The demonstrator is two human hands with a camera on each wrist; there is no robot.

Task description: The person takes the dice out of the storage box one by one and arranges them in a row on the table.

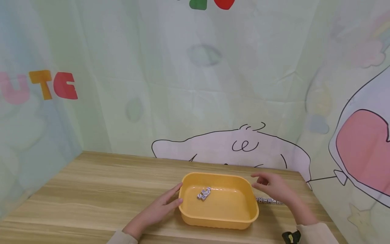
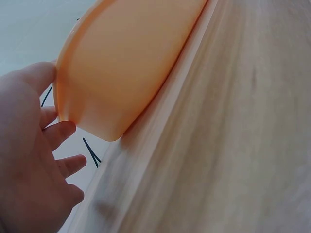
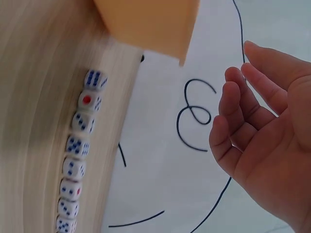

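Note:
A yellow-orange plastic basin (image 1: 219,222) stands on the table, with several white dice (image 1: 203,195) bunched on the left of its floor. At its left end, my left hand (image 1: 158,208) touches the rim with spread fingers; the left wrist view shows those fingertips against the basin's wall (image 2: 121,63). My right hand (image 1: 275,188) hovers by the basin's right rim, fingers loosely bent. No object shows between its fingers in the right wrist view. Below that hand, a straight row of dice (image 1: 268,200) runs rightward from the basin; blue and red pips show on the dice (image 3: 76,145).
The wood-grain table (image 1: 91,203) extends left of the basin. Right behind it hangs a printed cloth (image 1: 182,101) with cartoon drawings, which also closes off both sides. A dark band (image 1: 290,236) sits at the right sleeve's cuff.

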